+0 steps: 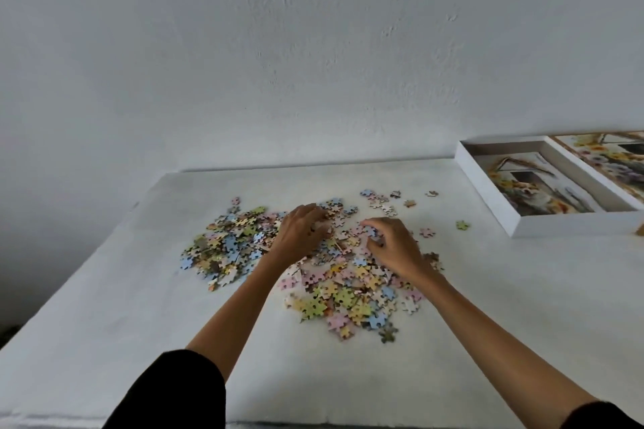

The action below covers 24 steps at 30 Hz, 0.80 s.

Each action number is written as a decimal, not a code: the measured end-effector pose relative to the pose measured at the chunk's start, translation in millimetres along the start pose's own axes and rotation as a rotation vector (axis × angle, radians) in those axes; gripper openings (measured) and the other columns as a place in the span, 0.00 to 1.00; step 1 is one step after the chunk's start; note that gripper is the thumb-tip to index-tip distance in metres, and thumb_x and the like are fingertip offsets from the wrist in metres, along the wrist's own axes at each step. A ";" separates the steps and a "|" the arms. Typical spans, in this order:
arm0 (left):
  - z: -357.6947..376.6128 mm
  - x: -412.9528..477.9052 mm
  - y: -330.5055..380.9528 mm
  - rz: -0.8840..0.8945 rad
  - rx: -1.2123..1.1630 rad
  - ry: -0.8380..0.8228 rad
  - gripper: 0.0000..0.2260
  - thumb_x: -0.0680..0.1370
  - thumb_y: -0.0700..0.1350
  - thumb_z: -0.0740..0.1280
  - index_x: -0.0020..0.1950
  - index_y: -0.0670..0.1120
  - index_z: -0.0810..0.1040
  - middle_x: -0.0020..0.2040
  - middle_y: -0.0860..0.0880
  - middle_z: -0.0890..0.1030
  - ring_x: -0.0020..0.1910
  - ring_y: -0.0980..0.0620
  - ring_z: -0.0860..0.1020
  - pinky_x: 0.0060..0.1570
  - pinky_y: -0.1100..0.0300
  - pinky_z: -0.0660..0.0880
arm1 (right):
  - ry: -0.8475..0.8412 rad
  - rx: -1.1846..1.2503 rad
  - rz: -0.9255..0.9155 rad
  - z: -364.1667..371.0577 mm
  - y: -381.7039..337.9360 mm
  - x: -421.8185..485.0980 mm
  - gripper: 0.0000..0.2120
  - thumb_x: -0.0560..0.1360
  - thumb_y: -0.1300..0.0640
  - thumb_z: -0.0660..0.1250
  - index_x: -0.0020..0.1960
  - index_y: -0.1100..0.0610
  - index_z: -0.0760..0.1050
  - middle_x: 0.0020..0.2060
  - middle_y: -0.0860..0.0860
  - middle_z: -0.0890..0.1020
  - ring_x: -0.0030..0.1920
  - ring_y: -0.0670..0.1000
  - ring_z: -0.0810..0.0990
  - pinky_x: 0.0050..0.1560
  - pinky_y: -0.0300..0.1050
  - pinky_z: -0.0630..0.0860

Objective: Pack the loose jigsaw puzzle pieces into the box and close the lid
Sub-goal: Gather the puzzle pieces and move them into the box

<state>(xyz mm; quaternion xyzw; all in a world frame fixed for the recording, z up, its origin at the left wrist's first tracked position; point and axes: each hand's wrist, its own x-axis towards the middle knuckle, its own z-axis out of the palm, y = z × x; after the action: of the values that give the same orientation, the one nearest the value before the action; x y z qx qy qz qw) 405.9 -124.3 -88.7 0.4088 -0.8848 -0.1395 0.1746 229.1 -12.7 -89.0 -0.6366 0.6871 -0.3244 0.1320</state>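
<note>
We see a white bench filling the lower frame. A heap of pastel jigsaw pieces lies at its centre, strays scattered toward the right. At upper right sit the open white box and, just beside it, its pictured lid.

Pieces: thin matt card, pastel print. Table: white, matt, faintly mottled. Wall: white plaster, rough and dimpled. Box: white smooth card, printed sheet inside. Lid: printed card. Sleeves: black matt cloth.
</note>
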 end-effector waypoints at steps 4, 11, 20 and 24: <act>9.0 -7.3 -5.6 -0.011 0.049 -0.006 0.21 0.78 0.57 0.57 0.70 0.51 0.66 0.73 0.49 0.64 0.71 0.48 0.63 0.72 0.47 0.56 | 0.022 -0.092 -0.022 8.4 0.5 -8.0 0.16 0.74 0.62 0.64 0.62 0.58 0.73 0.62 0.55 0.75 0.65 0.54 0.69 0.67 0.43 0.62; 7.2 -5.7 -4.9 -0.041 0.076 0.000 0.21 0.79 0.56 0.56 0.70 0.51 0.64 0.73 0.46 0.63 0.70 0.45 0.63 0.72 0.48 0.55 | 0.237 0.013 0.028 -22.7 14.8 -3.0 0.13 0.74 0.60 0.65 0.59 0.58 0.76 0.60 0.55 0.78 0.63 0.54 0.72 0.62 0.44 0.66; 10.0 -5.2 -4.4 -0.070 0.095 0.006 0.22 0.79 0.57 0.55 0.70 0.51 0.64 0.72 0.46 0.63 0.70 0.45 0.63 0.72 0.47 0.56 | 0.110 -0.202 0.403 -67.5 93.4 -3.8 0.22 0.78 0.50 0.56 0.69 0.58 0.65 0.71 0.59 0.64 0.72 0.59 0.59 0.72 0.54 0.57; 10.0 -4.3 -2.7 -0.066 0.112 0.014 0.22 0.79 0.56 0.56 0.71 0.51 0.64 0.72 0.46 0.63 0.70 0.46 0.63 0.72 0.48 0.56 | -0.024 -0.212 0.279 -39.9 63.3 -6.9 0.24 0.79 0.48 0.51 0.73 0.54 0.57 0.75 0.54 0.55 0.76 0.55 0.49 0.74 0.50 0.48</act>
<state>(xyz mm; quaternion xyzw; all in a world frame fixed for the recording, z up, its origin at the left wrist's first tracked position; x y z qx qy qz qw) 406.0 -121.6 -99.5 0.4479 -0.8760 -0.0928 0.1531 156.4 3.7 -99.3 -0.5494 0.7974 -0.2209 0.1162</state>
